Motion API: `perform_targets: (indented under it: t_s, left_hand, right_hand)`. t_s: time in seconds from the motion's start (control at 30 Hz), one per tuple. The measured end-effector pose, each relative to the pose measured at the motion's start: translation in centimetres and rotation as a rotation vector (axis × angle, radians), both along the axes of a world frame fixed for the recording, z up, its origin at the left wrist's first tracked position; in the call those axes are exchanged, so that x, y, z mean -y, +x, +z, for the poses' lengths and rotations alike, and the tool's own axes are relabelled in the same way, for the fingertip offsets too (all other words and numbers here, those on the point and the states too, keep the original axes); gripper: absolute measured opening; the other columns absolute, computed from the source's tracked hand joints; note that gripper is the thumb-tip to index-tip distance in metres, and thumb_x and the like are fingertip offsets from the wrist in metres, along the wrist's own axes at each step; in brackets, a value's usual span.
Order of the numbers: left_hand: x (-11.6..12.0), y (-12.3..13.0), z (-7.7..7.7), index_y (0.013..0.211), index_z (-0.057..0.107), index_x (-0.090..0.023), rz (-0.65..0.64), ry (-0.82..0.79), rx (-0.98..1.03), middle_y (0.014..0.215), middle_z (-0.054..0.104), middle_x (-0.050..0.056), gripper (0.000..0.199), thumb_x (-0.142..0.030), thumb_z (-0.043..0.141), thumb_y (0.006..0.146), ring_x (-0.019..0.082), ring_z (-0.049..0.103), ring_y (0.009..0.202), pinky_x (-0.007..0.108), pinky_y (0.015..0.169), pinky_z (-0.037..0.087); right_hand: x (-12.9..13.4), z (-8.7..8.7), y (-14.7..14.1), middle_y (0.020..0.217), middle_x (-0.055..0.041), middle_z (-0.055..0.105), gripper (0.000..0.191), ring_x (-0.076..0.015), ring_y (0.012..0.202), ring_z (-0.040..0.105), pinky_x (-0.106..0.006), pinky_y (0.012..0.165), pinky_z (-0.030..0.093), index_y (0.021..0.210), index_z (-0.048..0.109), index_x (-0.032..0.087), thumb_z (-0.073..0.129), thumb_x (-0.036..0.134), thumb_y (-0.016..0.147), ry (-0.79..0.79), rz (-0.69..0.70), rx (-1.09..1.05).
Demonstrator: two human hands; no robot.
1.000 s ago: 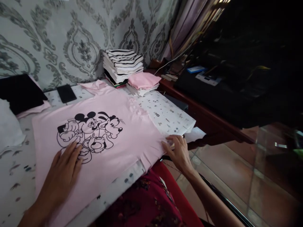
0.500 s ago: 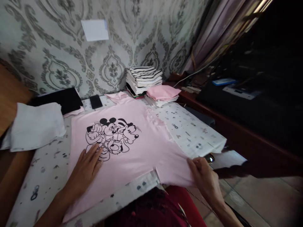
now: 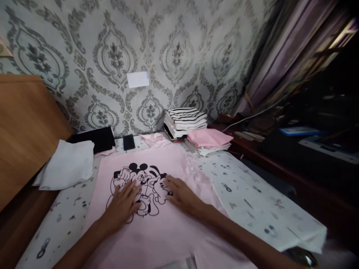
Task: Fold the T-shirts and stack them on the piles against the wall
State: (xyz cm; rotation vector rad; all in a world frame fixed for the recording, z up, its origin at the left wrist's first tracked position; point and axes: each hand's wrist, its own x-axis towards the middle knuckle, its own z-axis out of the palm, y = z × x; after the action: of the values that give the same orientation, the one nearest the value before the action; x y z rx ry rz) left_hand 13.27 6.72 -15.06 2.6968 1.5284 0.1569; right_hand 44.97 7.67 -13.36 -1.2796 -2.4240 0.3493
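A pink T-shirt (image 3: 126, 243) with a black-line cartoon print lies spread on the table, one sleeve toward the far side and the other at the near right. My left hand (image 3: 122, 205) rests flat on the lower left of the print, fingers apart. On the right side of the print lies my right hand (image 3: 181, 192), its fingers stretched out over the cloth and slightly blurred. Neither hand grips the fabric. Small wrinkles run along the shirt's right edge.
Folded striped shirts (image 3: 186, 116) and a folded pink garment (image 3: 209, 138) are stacked at the back right. A phone (image 3: 129, 142), black folded cloth (image 3: 102, 140) and white cloth (image 3: 68, 164) lie at the back left. A wooden panel (image 3: 30, 127) stands left; the patterned tablecloth (image 3: 252, 201) covers the table.
My right hand has let go of the near-right sleeve and moved left onto the print. My left hand stays flat on the shirt. The view has tilted up.
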Motion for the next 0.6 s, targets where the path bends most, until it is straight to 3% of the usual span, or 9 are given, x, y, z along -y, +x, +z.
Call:
perform_targets:
  t_s: [0.13,0.37,0.47,0.6]
  left_hand:
    - [-5.4,-1.4,0.1,0.154,0.030,-0.031,0.121,-0.012,-0.004,0.162,0.029,0.008,0.057,-0.051,0.023,0.102,0.030,0.023,0.150,0.062,0.115,0.024]
    - [-14.4,-7.3,1.4,0.151,0.038,-0.021,0.557,-0.032,-0.058,0.161,0.031,0.011,0.056,-0.041,0.021,0.101,0.027,0.024,0.150,0.057,0.116,0.026]
    - [-16.9,-8.7,1.9,0.149,0.040,-0.017,0.607,-0.024,-0.081,0.158,0.037,0.015,0.056,-0.035,0.019,0.100,0.029,0.031,0.146,0.058,0.112,0.031]
    - [-19.2,-10.0,2.4,0.138,0.052,-0.016,0.537,0.042,-0.079,0.140,0.055,0.018,0.051,-0.031,0.027,0.096,0.032,0.050,0.129,0.053,0.104,0.040]
  right_hand:
    - [-9.1,-0.5,-1.4,0.156,-0.0138,0.040,0.047,-0.0259,0.147,0.030,-0.051,0.119,0.023,0.144,0.048,0.019,0.038,0.038,0.101,-0.023,0.014,0.135]
    - [-24.2,0.8,-1.5,0.141,-0.0144,0.054,0.037,-0.0217,0.132,0.047,-0.035,0.109,0.035,0.132,0.054,0.014,0.043,0.024,0.098,-0.007,-0.175,0.216]
    - [-28.8,1.4,-2.7,0.134,-0.0188,0.059,0.043,-0.0273,0.127,0.051,-0.038,0.103,0.041,0.136,0.049,0.010,0.046,0.020,0.094,-0.013,-0.252,0.214]
    - [-32.9,2.0,-4.0,0.127,-0.0213,0.063,0.061,-0.0297,0.119,0.058,-0.041,0.096,0.045,0.150,0.033,0.011,0.045,0.011,0.090,-0.045,-0.334,0.177]
